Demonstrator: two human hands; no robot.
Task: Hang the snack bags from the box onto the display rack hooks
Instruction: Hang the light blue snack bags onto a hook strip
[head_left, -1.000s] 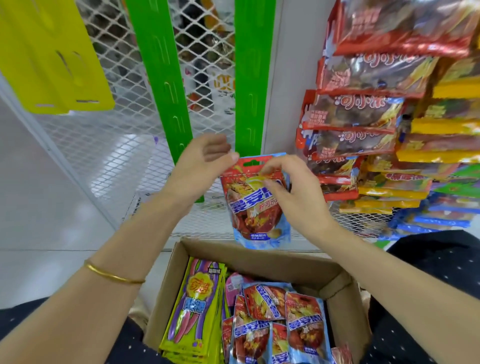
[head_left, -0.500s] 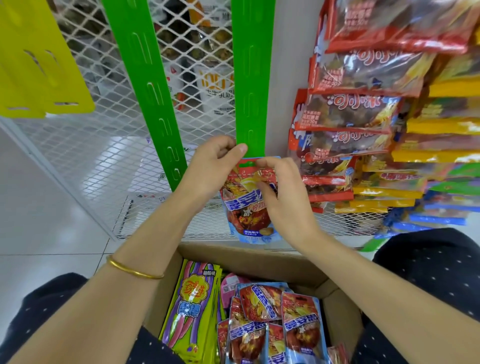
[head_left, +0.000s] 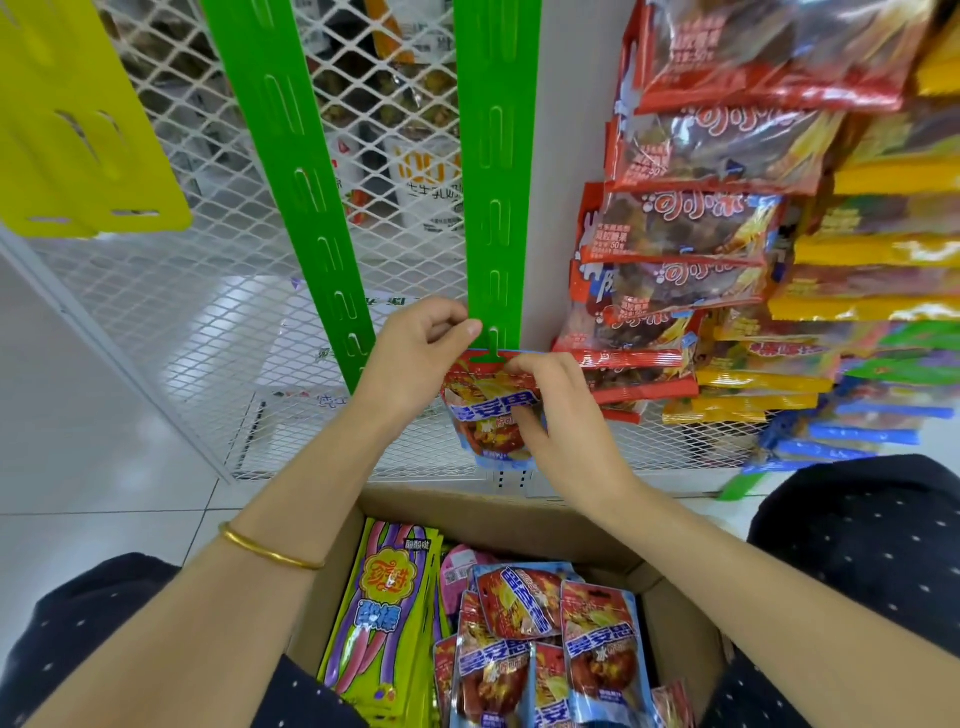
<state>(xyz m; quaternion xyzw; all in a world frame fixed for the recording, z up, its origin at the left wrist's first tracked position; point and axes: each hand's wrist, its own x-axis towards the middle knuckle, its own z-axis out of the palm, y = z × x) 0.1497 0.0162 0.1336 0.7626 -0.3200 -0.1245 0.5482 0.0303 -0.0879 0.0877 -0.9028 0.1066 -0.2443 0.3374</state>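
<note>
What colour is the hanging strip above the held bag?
The strip is bright green; head view.

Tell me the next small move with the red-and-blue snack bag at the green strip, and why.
Probably ease the red-and-blue foil snack bag up so the lowest tab of the upright green plastic hanging strip slides fully through its hang hole. Green shows through that hole, so they look aligned; the right hand pinches the bag's top.
</note>
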